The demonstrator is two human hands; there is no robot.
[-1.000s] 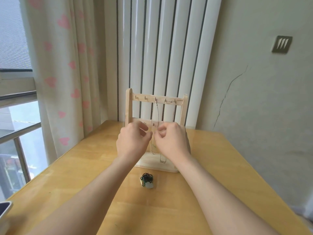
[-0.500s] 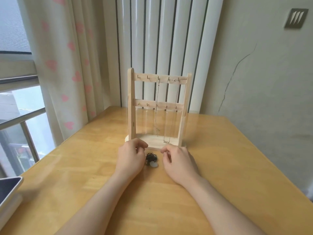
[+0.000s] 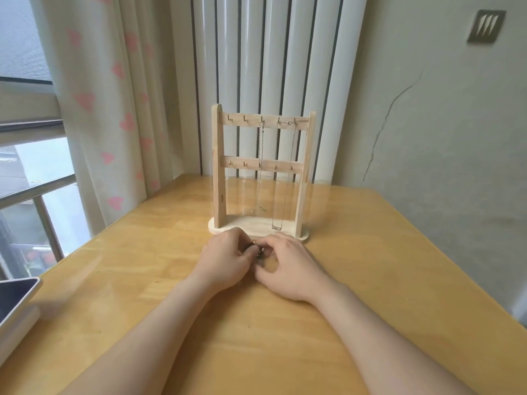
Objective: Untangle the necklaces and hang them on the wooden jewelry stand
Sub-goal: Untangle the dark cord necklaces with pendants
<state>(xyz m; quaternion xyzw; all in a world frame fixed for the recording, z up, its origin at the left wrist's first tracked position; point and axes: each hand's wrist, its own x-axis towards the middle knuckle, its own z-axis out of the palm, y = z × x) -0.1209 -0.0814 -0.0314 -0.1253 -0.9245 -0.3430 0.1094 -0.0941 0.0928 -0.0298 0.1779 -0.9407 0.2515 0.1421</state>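
Dark tangled necklace (image 3: pixel 254 248) pinched by curled left hand (image 3: pixel 225 258) and right hand (image 3: pixel 288 263), just before wooden stand (image 3: pixel 218 166); tabletop (image 3: pixel 370 252) wide either side.

Light wooden desk (image 3: pixel 370 266) pushed into a room corner. Pale plain wall (image 3: pixel 445 172) on the right, with a long thin crack (image 3: pixel 380 141) running down it and a small metal plate (image 3: pixel 485 30) high up. White vertical slats (image 3: pixel 285 52) with dark gaps stand behind the desk. Sheer white curtain (image 3: pixel 108 109) with pink hearts hangs on the left, beside a window (image 3: pixel 25 166) with a metal rail (image 3: pixel 42 223); daylight comes in. A tablet-like device (image 3: pixel 14 297) lies at the desk's left edge.
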